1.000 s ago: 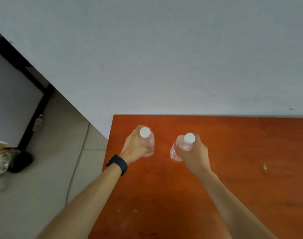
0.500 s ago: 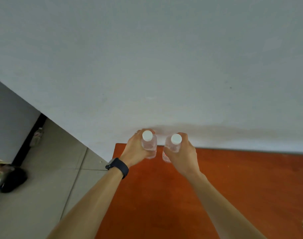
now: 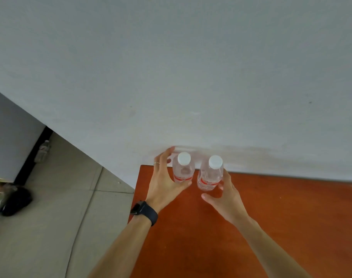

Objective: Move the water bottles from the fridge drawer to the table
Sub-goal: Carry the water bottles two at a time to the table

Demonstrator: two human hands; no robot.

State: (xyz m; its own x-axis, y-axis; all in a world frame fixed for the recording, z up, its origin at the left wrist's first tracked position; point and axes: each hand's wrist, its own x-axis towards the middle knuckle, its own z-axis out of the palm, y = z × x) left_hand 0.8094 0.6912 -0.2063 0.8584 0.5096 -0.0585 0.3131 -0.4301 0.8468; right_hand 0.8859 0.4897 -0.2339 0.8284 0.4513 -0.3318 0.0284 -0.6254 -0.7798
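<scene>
One grey wall (image 3: 191, 67) rises behind the orange table (image 3: 281, 217). At the table's far left corner, the left hand (image 3: 163, 187) lies with fingers straight and spread alongside the left bottle (image 3: 182, 171). The right hand (image 3: 225, 199) is relaxed and uncurled just beside the right bottle (image 3: 210, 175). Both bottles stand upright, close together. A black watch (image 3: 145, 212) circles the left wrist, and a ring (image 3: 156, 163) sits on one finger.

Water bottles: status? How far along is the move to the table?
Done: the left bottle and the right bottle stand upright on the table, at its far left corner by the wall. In hand: nothing gripped; the left hand and right hand are open, close beside the bottles. Left: draw the hands away. The fridge drawer is out of view, so remaining bottles cannot be told.
</scene>
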